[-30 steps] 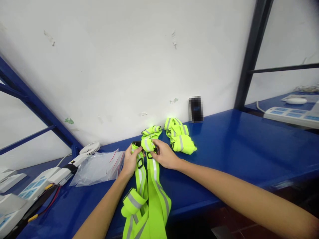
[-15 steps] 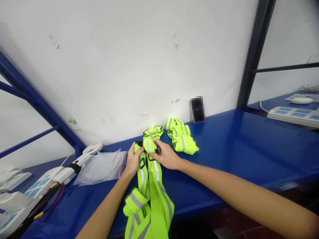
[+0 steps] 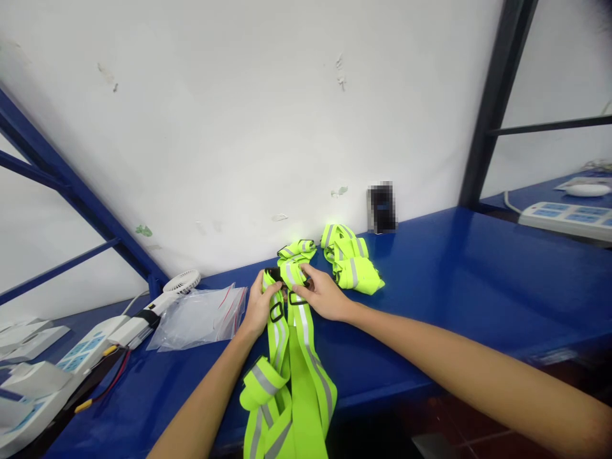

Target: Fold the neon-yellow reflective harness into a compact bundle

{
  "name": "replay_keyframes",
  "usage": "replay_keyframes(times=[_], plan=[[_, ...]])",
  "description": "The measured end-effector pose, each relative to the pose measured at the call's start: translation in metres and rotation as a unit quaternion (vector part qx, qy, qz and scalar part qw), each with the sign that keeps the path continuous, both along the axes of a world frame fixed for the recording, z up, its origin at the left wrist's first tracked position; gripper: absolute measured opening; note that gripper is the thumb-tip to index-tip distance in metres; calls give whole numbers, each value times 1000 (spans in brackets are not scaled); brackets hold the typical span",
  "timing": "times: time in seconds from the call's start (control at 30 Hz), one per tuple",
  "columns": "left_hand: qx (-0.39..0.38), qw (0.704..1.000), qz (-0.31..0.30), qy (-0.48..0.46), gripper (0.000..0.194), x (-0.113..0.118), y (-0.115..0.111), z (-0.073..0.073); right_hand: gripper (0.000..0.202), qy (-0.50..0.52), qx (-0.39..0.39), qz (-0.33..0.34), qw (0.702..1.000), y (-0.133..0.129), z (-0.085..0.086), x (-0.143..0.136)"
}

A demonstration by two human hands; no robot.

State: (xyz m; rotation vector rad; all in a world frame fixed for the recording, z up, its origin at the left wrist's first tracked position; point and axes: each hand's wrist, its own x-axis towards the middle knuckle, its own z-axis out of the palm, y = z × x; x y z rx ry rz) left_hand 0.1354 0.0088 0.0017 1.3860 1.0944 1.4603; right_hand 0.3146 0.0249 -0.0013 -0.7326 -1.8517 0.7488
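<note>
A neon-yellow reflective harness [image 3: 306, 363] with grey stripes hangs down over the front edge of the blue table. My left hand [image 3: 258, 306] is closed on its left strap, beside a black buckle [image 3: 273, 274]. On the right strap, my right hand [image 3: 325, 294] pinches the folded band. Black slide adjusters [image 3: 276, 312] sit on both straps just below my fingers. Behind my hands lie two more bundles of the same material: a small rolled one [image 3: 297, 250] and a larger folded one [image 3: 351, 258].
Clear plastic bags [image 3: 201, 315] lie to the left, beside a white handheld fan [image 3: 184, 282] and power strips [image 3: 76, 363] with a red-black cable [image 3: 112, 382]. A blurred dark box [image 3: 382, 207] stands against the wall. The blue table [image 3: 454, 274] extends right.
The view has shifted slightly. Both hands keep their hold on the straps, and the black buckle and adjusters show a little more plainly between them.
</note>
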Motion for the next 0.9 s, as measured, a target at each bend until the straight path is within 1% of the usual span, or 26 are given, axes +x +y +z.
replay_keyframes(times=[0.1,0.23,0.3,0.37,0.47,0.57,0.67,0.77,0.83,0.9], plan=[[-49,996,-37,-68,37,3,-3,6,15,11,15,-14,1000,2,-1,0],[-113,983,-72,-124,47,6,-9,17,22,31,71,-51,996,5,-4,0],[-131,980,-76,-127,45,7,-11,20,26,33,91,-66,993,6,-5,1],[-149,979,-73,-121,41,6,-10,19,28,30,91,-75,993,6,-4,1],[-166,978,-42,-119,36,2,-5,15,29,26,79,-69,994,4,-1,2],[-129,984,-3,-124,31,-2,0,10,31,20,67,-43,997,2,1,3],[-61,995,21,-74,25,-4,2,8,36,9,51,-9,999,2,1,2],[-17,1000,8,-19,27,-3,1,7,49,20,30,24,999,3,1,0],[-7,1000,-2,-30,27,-3,0,7,56,43,-3,42,998,4,1,0],[-16,998,-1,-65,28,-4,-1,8,58,70,-49,68,994,6,1,0]])
